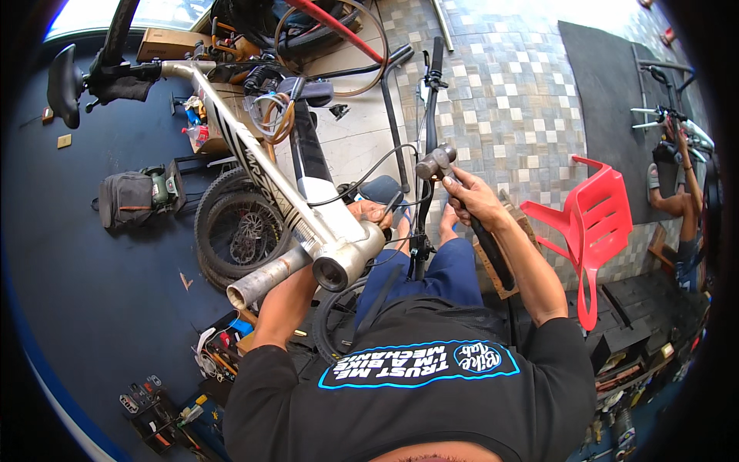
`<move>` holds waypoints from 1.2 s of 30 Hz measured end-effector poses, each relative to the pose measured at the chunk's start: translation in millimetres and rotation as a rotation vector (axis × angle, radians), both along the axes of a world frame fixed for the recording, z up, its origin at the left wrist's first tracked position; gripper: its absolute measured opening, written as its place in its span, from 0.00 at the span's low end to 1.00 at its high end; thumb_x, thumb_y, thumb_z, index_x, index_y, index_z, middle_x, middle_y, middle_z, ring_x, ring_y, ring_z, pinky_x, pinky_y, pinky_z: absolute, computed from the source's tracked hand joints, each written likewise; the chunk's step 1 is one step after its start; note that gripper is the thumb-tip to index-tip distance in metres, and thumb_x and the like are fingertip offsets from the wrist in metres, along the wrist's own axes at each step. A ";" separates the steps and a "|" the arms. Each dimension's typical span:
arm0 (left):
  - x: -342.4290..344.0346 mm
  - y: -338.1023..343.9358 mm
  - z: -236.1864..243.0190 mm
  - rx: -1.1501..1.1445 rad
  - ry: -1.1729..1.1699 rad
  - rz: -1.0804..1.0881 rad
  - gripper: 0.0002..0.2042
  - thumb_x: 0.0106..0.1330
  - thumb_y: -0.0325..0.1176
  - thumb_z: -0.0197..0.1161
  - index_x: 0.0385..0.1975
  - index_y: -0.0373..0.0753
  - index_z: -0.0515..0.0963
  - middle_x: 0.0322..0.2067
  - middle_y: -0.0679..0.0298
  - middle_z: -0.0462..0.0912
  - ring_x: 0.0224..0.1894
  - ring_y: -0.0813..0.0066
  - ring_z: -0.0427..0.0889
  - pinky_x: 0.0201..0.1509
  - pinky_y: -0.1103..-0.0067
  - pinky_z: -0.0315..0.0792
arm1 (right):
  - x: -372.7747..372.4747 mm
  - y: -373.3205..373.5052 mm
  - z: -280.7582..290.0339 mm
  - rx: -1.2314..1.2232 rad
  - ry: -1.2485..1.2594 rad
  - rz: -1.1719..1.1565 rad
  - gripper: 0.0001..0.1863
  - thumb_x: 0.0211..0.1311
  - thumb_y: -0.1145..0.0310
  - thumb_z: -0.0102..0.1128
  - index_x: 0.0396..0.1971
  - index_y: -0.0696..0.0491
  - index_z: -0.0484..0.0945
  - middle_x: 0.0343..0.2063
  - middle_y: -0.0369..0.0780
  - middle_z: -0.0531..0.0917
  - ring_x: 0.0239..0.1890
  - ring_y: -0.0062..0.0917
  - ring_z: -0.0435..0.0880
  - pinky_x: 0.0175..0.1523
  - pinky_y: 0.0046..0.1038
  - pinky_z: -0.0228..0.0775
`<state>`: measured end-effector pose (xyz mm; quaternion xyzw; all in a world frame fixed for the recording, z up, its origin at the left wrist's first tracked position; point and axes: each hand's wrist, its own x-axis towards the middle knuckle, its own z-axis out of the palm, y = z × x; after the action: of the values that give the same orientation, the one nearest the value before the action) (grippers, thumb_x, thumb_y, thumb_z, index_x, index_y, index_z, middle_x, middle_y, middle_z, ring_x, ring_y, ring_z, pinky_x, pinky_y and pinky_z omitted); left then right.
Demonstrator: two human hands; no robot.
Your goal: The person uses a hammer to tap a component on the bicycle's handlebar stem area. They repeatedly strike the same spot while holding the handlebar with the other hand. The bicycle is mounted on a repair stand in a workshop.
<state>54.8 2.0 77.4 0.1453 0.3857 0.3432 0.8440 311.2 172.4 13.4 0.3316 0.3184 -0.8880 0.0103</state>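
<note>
My right hand (pixel 477 202) grips a hammer (pixel 436 162) high on its dark handle, close below the head. The metal head is raised in front of me, to the right of the silver bicycle frame (pixel 265 173). Partly behind the frame, my left hand (pixel 369 211) is closed around a dark, slim tool (pixel 393 203) whose exact kind I cannot make out. That hand is just above the frame's round bottom bracket shell (pixel 344 266). My left forearm passes beneath a worn metal tube (pixel 269 276) that sticks out to the left.
A bicycle handlebar (pixel 433 100) with cables stands upright before me. Bicycle wheels (pixel 245 227) and a grey backpack (pixel 127 200) are at left. A red plastic chair (pixel 593 223) stands at right; beyond it another person (pixel 681 200) sits near a bicycle. Tools (pixel 223 350) lie lower left.
</note>
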 end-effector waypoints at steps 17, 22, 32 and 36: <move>2.0 -7.9 -28.1 -0.208 -0.311 0.104 0.13 0.69 0.42 0.61 0.35 0.38 0.72 0.23 0.68 0.74 0.19 0.78 0.76 0.22 0.83 0.72 | -49.4 -64.2 0.6 0.042 0.258 -0.076 0.16 0.65 0.61 0.69 0.43 0.56 0.79 0.15 0.30 0.75 0.10 0.12 0.67 0.15 0.18 0.56; -10.0 -11.1 -67.5 -0.053 -0.609 0.114 0.12 0.74 0.39 0.55 0.45 0.37 0.70 0.37 0.62 0.73 0.36 0.75 0.79 0.36 0.82 0.79 | -60.8 -100.9 -2.0 0.055 0.219 -0.396 0.15 0.68 0.61 0.65 0.45 0.55 0.77 0.23 0.33 0.80 0.10 0.11 0.67 0.14 0.17 0.58; -1.6 -5.1 -75.2 0.031 -0.520 0.155 0.11 0.75 0.37 0.55 0.42 0.34 0.76 0.32 0.62 0.81 0.32 0.71 0.82 0.37 0.81 0.83 | -65.7 -157.1 -17.7 0.063 0.279 -0.786 0.14 0.67 0.60 0.66 0.43 0.53 0.76 0.31 0.35 0.83 0.13 0.10 0.65 0.15 0.16 0.57; -10.3 -11.8 -58.2 0.037 -0.722 0.099 0.15 0.73 0.37 0.58 0.49 0.31 0.75 0.41 0.56 0.84 0.42 0.66 0.85 0.50 0.73 0.82 | -78.0 -161.0 -27.7 -0.007 0.380 -0.858 0.11 0.69 0.61 0.63 0.41 0.51 0.75 0.24 0.30 0.76 0.13 0.08 0.64 0.16 0.14 0.56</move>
<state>44.5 -9.8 19.1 0.0113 0.0632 0.4196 0.9054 233.2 11.3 -14.3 0.2648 0.1459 -0.8581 -0.4150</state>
